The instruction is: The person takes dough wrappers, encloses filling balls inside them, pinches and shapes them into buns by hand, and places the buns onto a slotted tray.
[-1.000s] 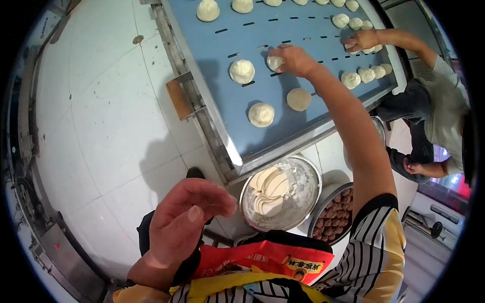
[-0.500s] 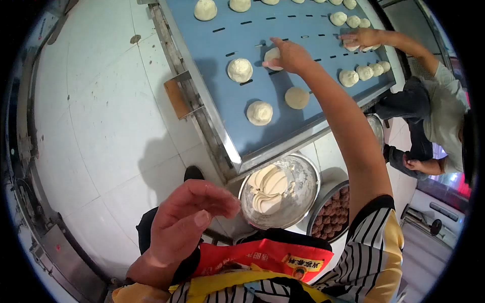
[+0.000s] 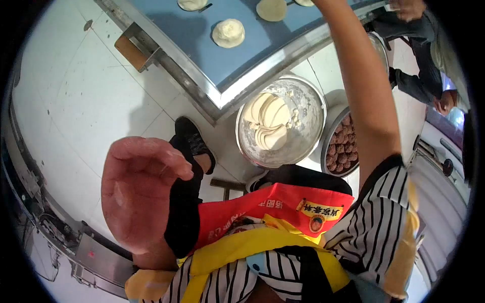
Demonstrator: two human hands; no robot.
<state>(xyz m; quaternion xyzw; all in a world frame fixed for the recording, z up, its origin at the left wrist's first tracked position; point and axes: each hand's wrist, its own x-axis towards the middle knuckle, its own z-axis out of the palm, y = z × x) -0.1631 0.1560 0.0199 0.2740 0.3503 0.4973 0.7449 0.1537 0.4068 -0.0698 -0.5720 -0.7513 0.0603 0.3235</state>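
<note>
My left hand (image 3: 139,192) is raised at the lower left, palm showing, fingers loosely curled with nothing in them. White smudges mark the palm. My right arm (image 3: 366,86) stretches up over the edge of a blue work surface (image 3: 212,60); its hand is beyond the top of the view. On that surface lie a lumpy dough bun (image 3: 228,33), a flat round of dough (image 3: 272,9) and another piece of dough (image 3: 192,4). Below the metal-framed corner stands a steel bowl (image 3: 308,136), holding pale dough slices (image 3: 270,121).
A pot (image 3: 326,156) of dark brown balls (image 3: 344,146) stands right of the bowl, partly behind my arm. A wooden block (image 3: 130,52) sits at the frame's left side. At the upper right is another person, with one hand (image 3: 408,9) near the surface.
The view has tipped downward, so the surface and bowls sit higher. My right hand has left the picture. My left hand appears larger and farther left, its palm turned into view.
</note>
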